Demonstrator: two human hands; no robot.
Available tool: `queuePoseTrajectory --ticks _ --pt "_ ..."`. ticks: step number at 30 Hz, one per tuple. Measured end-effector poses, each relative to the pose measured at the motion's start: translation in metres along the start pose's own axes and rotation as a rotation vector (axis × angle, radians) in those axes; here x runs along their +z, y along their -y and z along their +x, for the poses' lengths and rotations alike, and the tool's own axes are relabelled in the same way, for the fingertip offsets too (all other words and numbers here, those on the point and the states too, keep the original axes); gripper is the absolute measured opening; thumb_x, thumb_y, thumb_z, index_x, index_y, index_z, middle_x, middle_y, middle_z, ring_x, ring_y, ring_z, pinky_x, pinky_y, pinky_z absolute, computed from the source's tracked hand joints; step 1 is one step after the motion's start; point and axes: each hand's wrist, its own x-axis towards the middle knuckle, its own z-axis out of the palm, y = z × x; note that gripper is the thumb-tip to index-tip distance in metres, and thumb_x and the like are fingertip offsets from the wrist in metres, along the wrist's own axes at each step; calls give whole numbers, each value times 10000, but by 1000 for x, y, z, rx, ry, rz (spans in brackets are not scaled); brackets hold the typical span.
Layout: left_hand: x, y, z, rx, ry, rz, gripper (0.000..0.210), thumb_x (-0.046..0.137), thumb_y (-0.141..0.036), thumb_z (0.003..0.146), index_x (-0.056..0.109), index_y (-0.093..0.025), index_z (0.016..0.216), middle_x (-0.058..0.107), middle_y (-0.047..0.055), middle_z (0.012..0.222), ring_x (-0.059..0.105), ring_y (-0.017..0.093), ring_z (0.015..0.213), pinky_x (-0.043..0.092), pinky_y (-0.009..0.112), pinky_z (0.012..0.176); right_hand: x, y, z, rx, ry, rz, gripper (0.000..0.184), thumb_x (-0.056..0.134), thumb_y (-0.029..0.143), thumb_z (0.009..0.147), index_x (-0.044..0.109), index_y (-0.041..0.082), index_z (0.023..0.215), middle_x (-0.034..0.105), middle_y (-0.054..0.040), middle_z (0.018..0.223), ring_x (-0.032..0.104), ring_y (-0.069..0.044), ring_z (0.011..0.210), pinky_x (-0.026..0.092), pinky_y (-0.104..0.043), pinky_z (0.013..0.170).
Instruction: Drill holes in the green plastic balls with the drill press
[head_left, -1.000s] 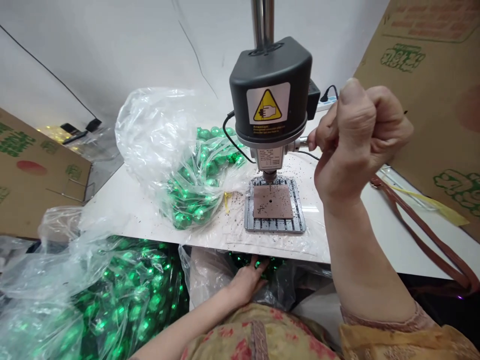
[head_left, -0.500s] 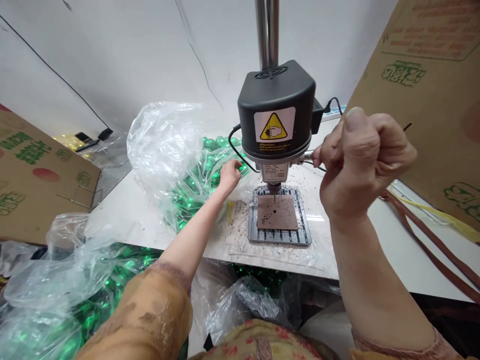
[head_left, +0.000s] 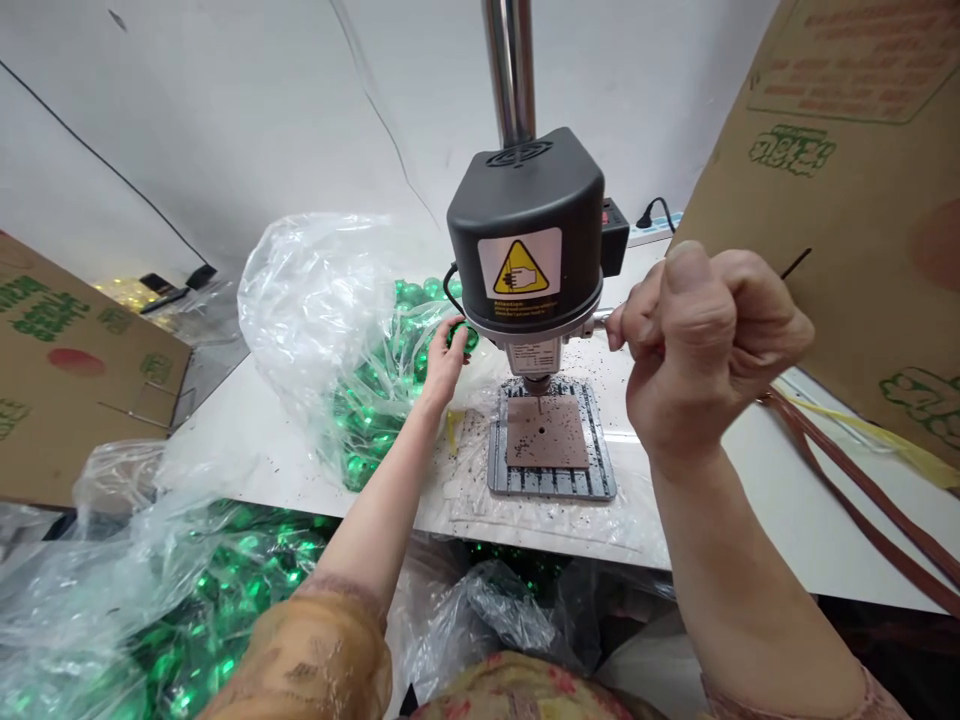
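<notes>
Between the fingers of my left hand (head_left: 445, 362) is a shiny green ball (head_left: 469, 338), partly hidden by the thumb and fingers. It is just left of the drill press (head_left: 529, 225), whose black head carries a yellow warning label. My right hand (head_left: 705, 345) is closed in a fist on the press's feed handle (head_left: 600, 322), most of which the fingers cover. Below the chuck (head_left: 537, 384), a brown board (head_left: 551, 440) with a dark hole lies on the slotted metal base (head_left: 499, 475). Dark shavings are scattered over both.
A clear plastic bag (head_left: 300, 290) of green balls (head_left: 367, 420) lies left of the press. Another bag of green balls (head_left: 247, 580) sits below the table edge. Cardboard boxes (head_left: 82, 390) flank the white table (head_left: 262, 440). Brown straps (head_left: 847, 480) lie at the right.
My left hand has turned and come slightly back from the bag, now showing a green ball in its fingers. My right hand stays on the handle. The whole view has shifted a little.
</notes>
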Motion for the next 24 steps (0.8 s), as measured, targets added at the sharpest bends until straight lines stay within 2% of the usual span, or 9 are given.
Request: queuePoseTrajectory --ticks 3,5,7,10,13,15,19,22,24 --pt "-10 -15 -40 -89 37 -212 401 650 -526 916 630 -231 1187 673 24 887 640 124 639 527 241 593 0 -1 0 -26 13 -14 491 632 355 923 303 219 585 294 38 488 309 -92 433 247 -332 424" --pt "-13 -21 -64 -94 93 -202 463 722 -552 859 635 -235 1185 663 14 898 648 112 647 538 234 608 0 -1 0 -32 13 -34 484 624 356 926 309 226 582 304 37 488 316 -98 432 265 -333 420" --pt "-13 -24 -82 -106 96 -153 498 782 -552 802 651 -223 1152 656 8 902 633 96 631 528 223 595 0 0 0 -28 5 -38 477 625 353 923 319 230 578 308 36 487 318 -102 428 272 -338 416" --pt "-10 -25 -98 -230 95 -268 525 744 -569 824 611 -239 1210 676 16 926 654 115 635 531 242 586 0 1 0 -27 8 -46 472 624 351 923 326 231 578 299 39 480 315 -100 423 275 -335 415" --pt "-7 -25 -107 -399 184 -473 566 651 -627 877 548 -264 1299 709 54 1006 703 167 713 572 305 642 -1 1 0 -18 23 -35 464 619 349 927 335 229 580 301 42 482 311 -96 424 277 -327 422" --pt "-5 -24 -113 -442 216 -510 627 648 -680 863 538 -259 1315 713 70 1028 692 168 714 559 305 634 -2 1 0 1 24 -7 459 633 344 918 350 226 577 313 42 483 311 -95 428 272 -328 432" --pt "0 -20 -126 -309 222 -299 704 863 -543 724 544 -232 1269 706 40 1015 642 127 717 516 254 644 -3 1 -2 29 9 7 460 652 364 906 375 222 566 326 39 481 323 -98 439 272 -340 457" --pt "2 -18 -130 -172 247 -185 605 855 -485 749 549 -208 1192 699 38 1007 664 158 869 540 279 771 -3 1 -3 37 10 -8 473 647 386 907 362 224 566 331 38 482 329 -101 441 278 -345 460" --pt "2 -18 -130 -123 320 -161 557 822 -468 790 563 -200 1204 702 54 1037 672 181 944 548 312 839 -3 1 -3 35 12 -15 481 649 404 904 350 229 569 333 39 481 333 -108 439 281 -351 454"
